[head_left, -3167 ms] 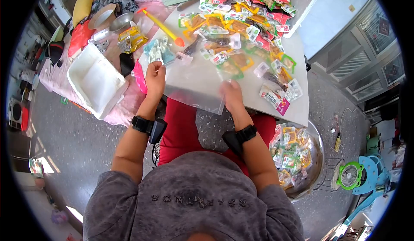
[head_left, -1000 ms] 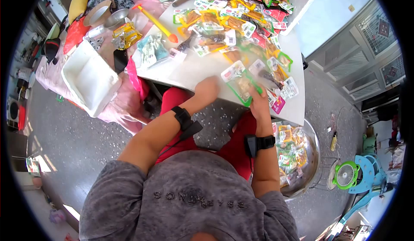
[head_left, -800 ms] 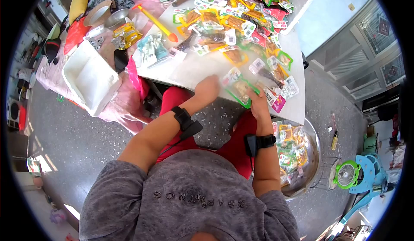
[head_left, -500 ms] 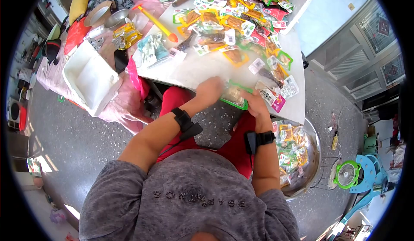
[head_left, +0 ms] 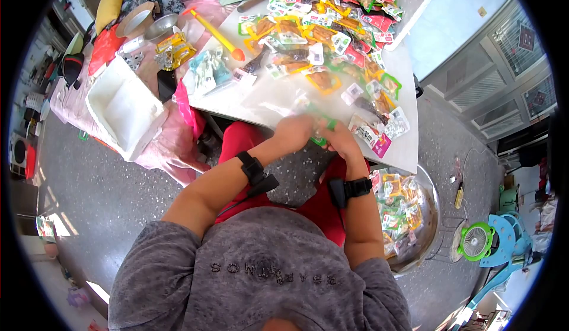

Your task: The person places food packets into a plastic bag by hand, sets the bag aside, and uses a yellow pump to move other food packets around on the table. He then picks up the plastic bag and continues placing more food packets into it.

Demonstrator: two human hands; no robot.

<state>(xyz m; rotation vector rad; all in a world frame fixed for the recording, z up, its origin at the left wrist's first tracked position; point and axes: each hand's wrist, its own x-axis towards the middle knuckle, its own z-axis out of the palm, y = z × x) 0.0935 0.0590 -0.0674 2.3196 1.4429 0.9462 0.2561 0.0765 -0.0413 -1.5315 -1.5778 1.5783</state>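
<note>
Right hand (head_left: pixel 344 141): had moved inward, grasping the green-edged packet (head_left: pixel 319 140).
Left hand (head_left: pixel 294 130): blurred beside it, grip unclear.
Bench (head_left: pixel 400 150): carried loose packets (head_left: pixel 323 82) beyond both hands.

Green-edged packet (head_left: pixel 319 139) now between the hands, largely hidden; right hand (head_left: pixel 344 139) closer to left hand (head_left: pixel 294 130) than before
</note>
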